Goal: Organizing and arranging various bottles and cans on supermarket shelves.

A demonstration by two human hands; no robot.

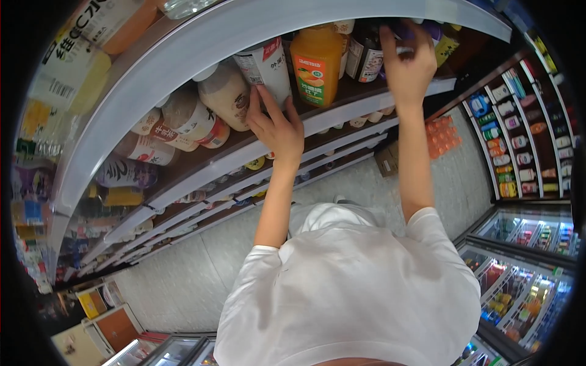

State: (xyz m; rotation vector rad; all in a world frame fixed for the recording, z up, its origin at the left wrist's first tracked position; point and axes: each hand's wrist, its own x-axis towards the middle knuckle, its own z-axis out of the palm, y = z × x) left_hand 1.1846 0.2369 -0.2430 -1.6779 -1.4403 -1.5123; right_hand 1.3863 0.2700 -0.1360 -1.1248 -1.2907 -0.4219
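My left hand [277,132] rests its spread fingers against the lower front of a white printed container [265,68] on the shelf. Left of it leans a plastic bottle of beige drink [224,96]. An orange juice bottle [318,64] with an orange and green label stands between my two hands. My right hand [412,68] reaches in at the shelf's right part, its fingers bent beside a dark bottle with a pale label [364,55]. Purple packaging [432,29] shows behind those fingers. Shadow and the upper shelf hide what the fingertips touch.
The upper shelf's pale edge [192,45] curves above my hands. More bottled drinks [197,119] line the shelf at left. Lower shelves [219,183] run beneath. A cardboard box [388,160] and orange packs [443,137] sit on the tiled floor [192,274]. Glass-door coolers [517,283] stand at right.
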